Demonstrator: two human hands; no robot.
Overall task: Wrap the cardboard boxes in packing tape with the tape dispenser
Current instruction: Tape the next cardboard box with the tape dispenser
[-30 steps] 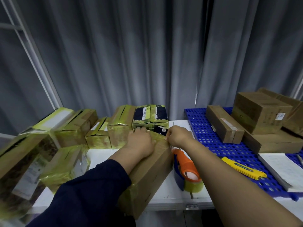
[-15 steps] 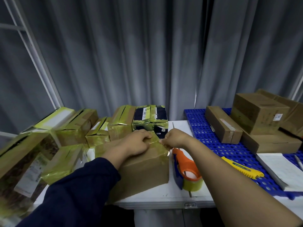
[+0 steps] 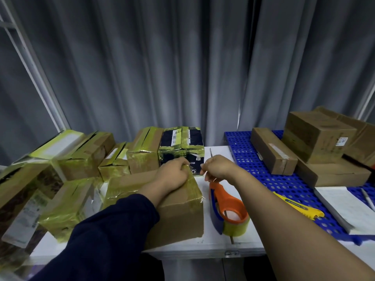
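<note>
A brown cardboard box (image 3: 178,211) lies on the white table (image 3: 213,243) in front of me, with yellowish tape over its top and left end. My left hand (image 3: 173,172) rests on the box's far top edge, fingers curled over the taped corner. My right hand (image 3: 218,167) hovers just right of that corner, clear of the box. Its fingers are pinched together, and I see nothing clearly between them. Below my right wrist the tape dispenser (image 3: 228,207), orange and blue with a roll of clear tape, lies on the table beside the box.
Several taped boxes (image 3: 142,153) crowd the table's left and back. On the right, a blue perforated pallet (image 3: 284,185) carries untaped brown boxes (image 3: 316,136), a yellow cutter (image 3: 298,205) and a white pad (image 3: 349,209). A grey curtain hangs behind.
The box has gone from tilted over the table's front edge to lying flat on the table. My right hand has drawn away to the right of the box's corner.
</note>
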